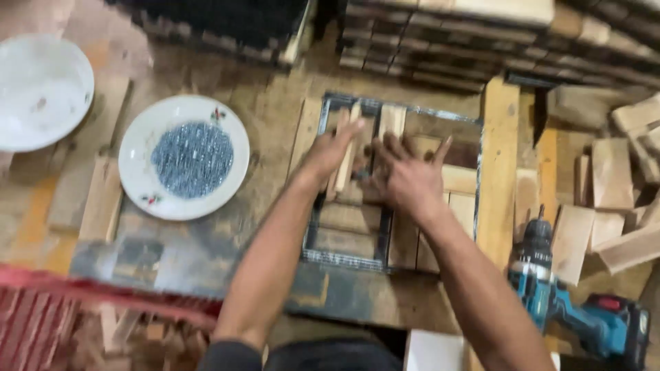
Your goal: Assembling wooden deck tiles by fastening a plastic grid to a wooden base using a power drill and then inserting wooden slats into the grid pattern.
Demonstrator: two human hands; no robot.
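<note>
The left hand (330, 152) pinches a narrow wooden strip (346, 154), held roughly on end and tilted, over a dark metal frame (478, 172) that lies flat on the worktop (275, 110). The right hand (407, 177), fingers spread and palm down, presses on the wooden slats (459, 196) packed inside that frame, just beside the left; motion blur hides the fingertips. A long plank (498, 172) runs along the frame's right edge. Near the right forearm lies a teal cordless drill (570, 309), with loose wood offcuts (612, 185) beyond. Well to the left sit a white plate of small grey nails (184, 156) and a white bowl (41, 89).
</note>
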